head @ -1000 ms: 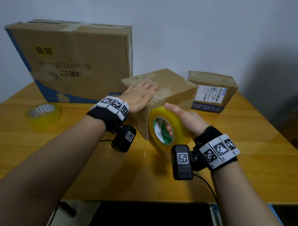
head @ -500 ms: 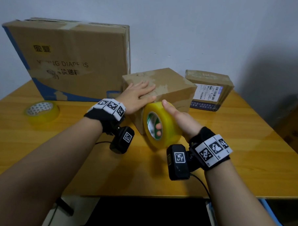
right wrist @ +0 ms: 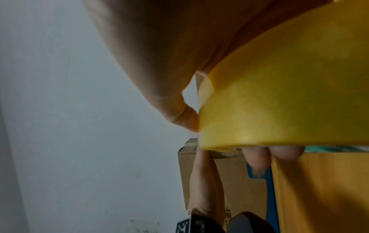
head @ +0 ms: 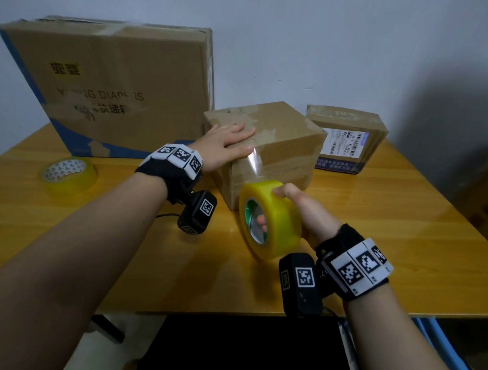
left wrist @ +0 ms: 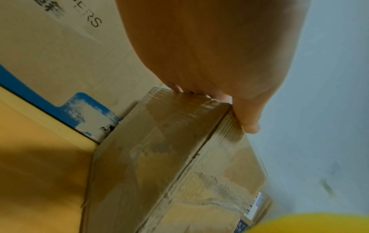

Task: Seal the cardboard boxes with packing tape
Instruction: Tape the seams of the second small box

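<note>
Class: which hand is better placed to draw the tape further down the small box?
Right. The right hand grips the tape roll, while the left hand lies flat on the small box.

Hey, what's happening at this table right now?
A person is taping a small cardboard box on a wooden table. Their left hand lies flat on the box top, pinning the tape end at the near edge, while their right hand grips a yellow tape roll held below and in front of the box, a clear strip stretched between them. A big diaper box, a labelled parcel and a spare roll sit around.
</note>
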